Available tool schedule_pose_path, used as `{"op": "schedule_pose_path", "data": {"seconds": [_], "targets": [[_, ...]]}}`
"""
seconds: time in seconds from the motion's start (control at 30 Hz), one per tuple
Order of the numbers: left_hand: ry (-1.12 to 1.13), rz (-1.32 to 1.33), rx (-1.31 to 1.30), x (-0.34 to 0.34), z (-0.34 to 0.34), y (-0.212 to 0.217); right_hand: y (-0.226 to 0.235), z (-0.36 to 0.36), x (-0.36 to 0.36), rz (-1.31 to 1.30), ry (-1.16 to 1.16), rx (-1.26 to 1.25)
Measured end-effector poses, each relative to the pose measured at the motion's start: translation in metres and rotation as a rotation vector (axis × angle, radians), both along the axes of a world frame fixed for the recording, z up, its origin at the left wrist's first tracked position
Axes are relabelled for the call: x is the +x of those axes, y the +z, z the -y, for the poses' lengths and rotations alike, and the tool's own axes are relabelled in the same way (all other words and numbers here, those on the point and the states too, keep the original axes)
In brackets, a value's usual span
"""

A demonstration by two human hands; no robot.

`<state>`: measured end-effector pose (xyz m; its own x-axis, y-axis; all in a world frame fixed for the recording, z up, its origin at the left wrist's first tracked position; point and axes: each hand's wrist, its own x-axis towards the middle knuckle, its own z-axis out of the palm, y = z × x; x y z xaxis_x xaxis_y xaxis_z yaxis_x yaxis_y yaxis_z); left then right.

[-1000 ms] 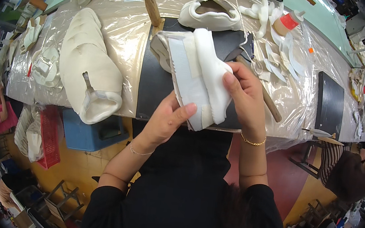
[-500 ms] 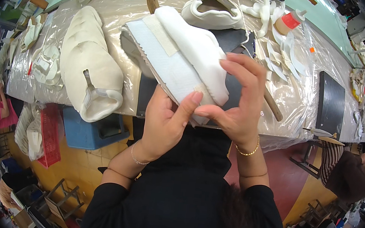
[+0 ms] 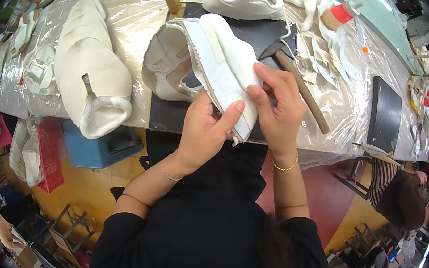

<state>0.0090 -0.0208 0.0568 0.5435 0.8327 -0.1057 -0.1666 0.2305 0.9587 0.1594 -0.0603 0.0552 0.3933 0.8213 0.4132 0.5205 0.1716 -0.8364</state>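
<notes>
Worktable point(image 3: 343, 134): covered in shiny, wrinkled clear plastic, with a black board point(image 3: 165, 120) at its near edge.
Shoe upper point(image 3: 236, 69): cream and without a sole, tilted in both hands above the board, its white padded side toward the right.
Left hand point(image 3: 207, 130): closed on the lower end, thumb pressed on the pale lining; most of its fingers are hidden behind.
Right hand point(image 3: 278, 107): pinching the padded side between thumb and fingers.
Soft padding: could stretch or crease if the right hand pulls harder than the left steadies.
Jagged lining edge: could fray further if a thumb rubs across it.
Hammer point(image 3: 305, 94): lies just beyond the right hand, handle angled toward the near edge; a careless sweep could knock it.
Red-banded bottle point(image 3: 340, 15): stands among pale scraps point(image 3: 319, 64), farther off; if bumped, it could spill and stain them. Its contents cannot be told.
</notes>
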Motion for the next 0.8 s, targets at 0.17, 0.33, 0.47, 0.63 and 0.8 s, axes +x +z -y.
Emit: {"op": "schedule_pose_path", "data": {"seconds": [0.17, 0.33, 0.47, 0.63, 0.8], "targets": [[0.006, 0.029, -0.04, 0.004, -0.004, -0.007, -0.015, -0.008, 0.003, 0.083, -0.011, 0.067], [0.034, 0.016, -0.012, 0.008, -0.008, -0.012, -0.02, -0.008, 0.006, -0.097, 0.039, -0.025], [0.036, 0.036, -0.04, 0.012, -0.012, -0.013, -0.021, -0.005, 0.003, -0.153, 0.028, 0.025], [0.029, 0.106, -0.035, 0.012, -0.012, -0.012, -0.02, -0.003, 0.009, -0.336, 0.16, -0.165], [0.016, 0.07, 0.017, 0.008, -0.016, -0.011, -0.019, -0.005, 0.013, 0.025, 0.068, -0.159]]}}
